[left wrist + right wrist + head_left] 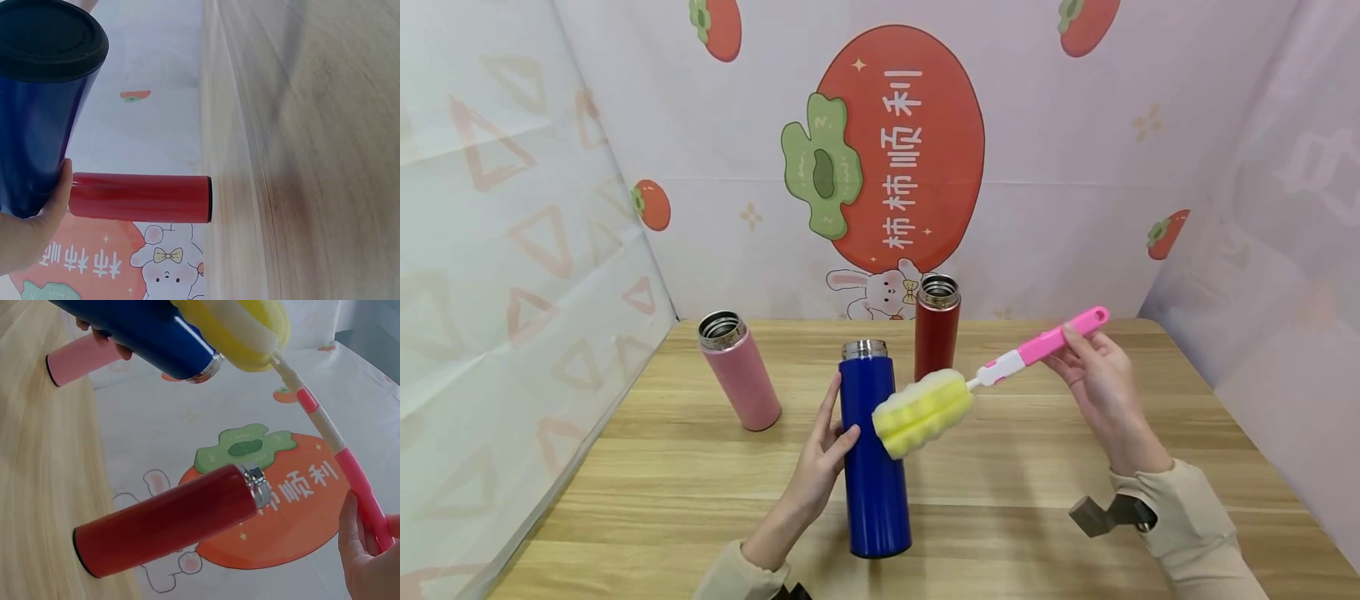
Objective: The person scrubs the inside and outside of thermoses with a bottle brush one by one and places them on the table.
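My left hand point(822, 460) grips a blue thermos bottle point(874, 475) by its side, without a lid, its steel neck up. The left wrist view shows the bottle's dark base point(50, 40) lifted off the table. In my right hand point(1105, 379) is the pink handle of a bottle brush point(1000, 367), pinched near its end. The brush's yellow and white sponge head point(923, 412) overlaps the bottle's side in the head view, and whether they touch I cannot tell. The sponge is outside the bottle.
A pink thermos bottle point(743, 375) without a lid stands to the left on the wooden table point(647, 500). Behind the brush stands a red thermos bottle point(936, 333), likewise lidless. Printed cloth point(1037, 167) hangs behind the table and at both sides.
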Motion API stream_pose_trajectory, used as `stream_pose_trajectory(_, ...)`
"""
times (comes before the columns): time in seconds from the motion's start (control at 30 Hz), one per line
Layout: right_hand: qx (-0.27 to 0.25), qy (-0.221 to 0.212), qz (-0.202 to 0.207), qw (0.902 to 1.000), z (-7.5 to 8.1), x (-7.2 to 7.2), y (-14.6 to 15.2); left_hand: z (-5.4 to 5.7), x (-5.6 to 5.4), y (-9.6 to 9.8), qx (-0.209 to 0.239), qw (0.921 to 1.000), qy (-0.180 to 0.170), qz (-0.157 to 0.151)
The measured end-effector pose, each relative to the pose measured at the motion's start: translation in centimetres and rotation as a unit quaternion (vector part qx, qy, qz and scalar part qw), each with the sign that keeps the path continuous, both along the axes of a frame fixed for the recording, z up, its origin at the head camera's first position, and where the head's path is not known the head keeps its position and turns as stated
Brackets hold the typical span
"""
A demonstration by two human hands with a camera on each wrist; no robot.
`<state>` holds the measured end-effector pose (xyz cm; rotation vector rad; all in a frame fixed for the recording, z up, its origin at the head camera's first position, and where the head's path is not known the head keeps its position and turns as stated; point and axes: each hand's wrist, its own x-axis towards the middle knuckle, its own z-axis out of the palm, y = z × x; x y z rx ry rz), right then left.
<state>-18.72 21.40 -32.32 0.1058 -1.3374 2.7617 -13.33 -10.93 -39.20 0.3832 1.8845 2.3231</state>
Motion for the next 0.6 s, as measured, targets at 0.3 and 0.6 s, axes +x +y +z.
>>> stream_pose_trajectory(0.3,0.034,0.018,0.06,0.9975,-1.6,0.5,-0.3,-0.1,-0.3,0.0,0.013,0.9999,-0.004,0.007)
stream_pose_trajectory(0.6,0.077,0.044,0.106,0.9904,-2.5,0.8,-0.9,-0.1,-0.3,0.1,0.015,0.9998,-0.004,0.01)
